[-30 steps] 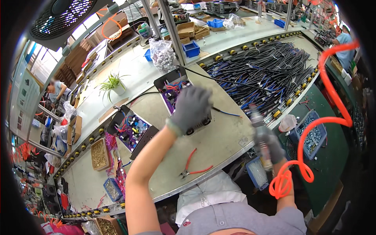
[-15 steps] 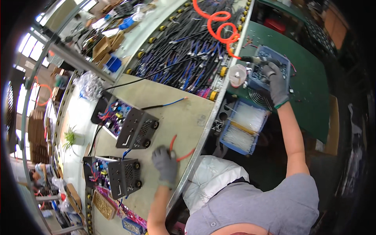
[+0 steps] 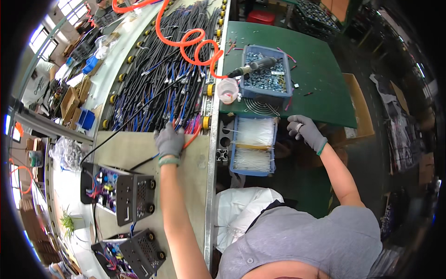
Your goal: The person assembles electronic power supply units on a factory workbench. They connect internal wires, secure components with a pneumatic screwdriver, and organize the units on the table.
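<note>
My left hand (image 3: 170, 142), in a grey glove, is at the near edge of a pile of black cables (image 3: 162, 60). Its fingers are closed on an orange wire (image 3: 191, 139), which shows on both sides of the fingertips. My right hand (image 3: 306, 132), also gloved, hangs above the floor beside the green table with curled fingers. A small pale metallic piece (image 3: 298, 126) shows at those fingers, too small to name. A dark air tool (image 3: 258, 65) on a coiled orange hose (image 3: 195, 46) lies across a blue bin (image 3: 267, 95) of small metal parts.
Two black metal housings (image 3: 134, 197) with exposed electronics stand on the bench at left. A clear cup (image 3: 227, 90) sits beside the bin on the green table (image 3: 320, 79). Below is a blue tray (image 3: 275, 160) of white ties. A metal rail (image 3: 213, 176) edges the bench.
My right hand has left the bin and air tool and drawn back toward me. My left hand has moved forward with the orange wire to the cable pile. The view has turned right.
</note>
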{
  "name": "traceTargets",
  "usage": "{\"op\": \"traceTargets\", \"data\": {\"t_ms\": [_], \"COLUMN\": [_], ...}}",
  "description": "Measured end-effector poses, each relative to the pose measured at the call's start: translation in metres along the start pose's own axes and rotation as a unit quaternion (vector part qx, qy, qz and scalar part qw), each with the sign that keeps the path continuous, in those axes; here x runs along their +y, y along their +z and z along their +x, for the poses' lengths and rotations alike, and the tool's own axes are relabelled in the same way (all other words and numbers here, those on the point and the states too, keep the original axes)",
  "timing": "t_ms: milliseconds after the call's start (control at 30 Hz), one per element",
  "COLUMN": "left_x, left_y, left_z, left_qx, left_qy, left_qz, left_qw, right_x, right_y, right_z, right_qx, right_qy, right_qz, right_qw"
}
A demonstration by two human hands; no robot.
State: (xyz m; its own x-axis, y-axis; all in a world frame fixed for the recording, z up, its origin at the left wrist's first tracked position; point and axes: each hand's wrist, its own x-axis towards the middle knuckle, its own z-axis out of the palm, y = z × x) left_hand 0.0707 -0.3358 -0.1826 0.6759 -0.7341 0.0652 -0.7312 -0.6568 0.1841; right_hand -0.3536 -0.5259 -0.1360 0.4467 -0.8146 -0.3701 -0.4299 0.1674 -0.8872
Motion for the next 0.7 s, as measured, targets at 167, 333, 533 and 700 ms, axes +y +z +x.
{"op": "traceTargets", "data": {"t_ms": [167, 333, 533, 700], "left_x": [-0.022, -0.072, -0.138, -0.195], "left_y": [-0.001, -0.025, -0.069, -0.108], "left_z": [-0.063, -0.178, -0.308, -0.377], "left_qx": [0.015, 0.022, -0.140, -0.128], "left_qy": [0.013, -0.003, -0.204, -0.394], "left_qz": [0.002, -0.009, -0.066, -0.171], "left_qw": [1.000, 1.000, 0.967, 0.894], "right_x": [0.103, 0.170, 0.237, 0.244], "right_y": [-0.030, -0.011, 0.037, 0.051], "right_z": [0.021, 0.050, 0.138, 0.181], "right_qx": [0.049, -0.075, -0.210, -0.061], "right_qy": [0.116, 0.211, 0.106, 0.225], "right_qz": [0.032, -0.214, -0.436, -0.443], "right_qw": [0.992, 0.951, 0.869, 0.866]}}
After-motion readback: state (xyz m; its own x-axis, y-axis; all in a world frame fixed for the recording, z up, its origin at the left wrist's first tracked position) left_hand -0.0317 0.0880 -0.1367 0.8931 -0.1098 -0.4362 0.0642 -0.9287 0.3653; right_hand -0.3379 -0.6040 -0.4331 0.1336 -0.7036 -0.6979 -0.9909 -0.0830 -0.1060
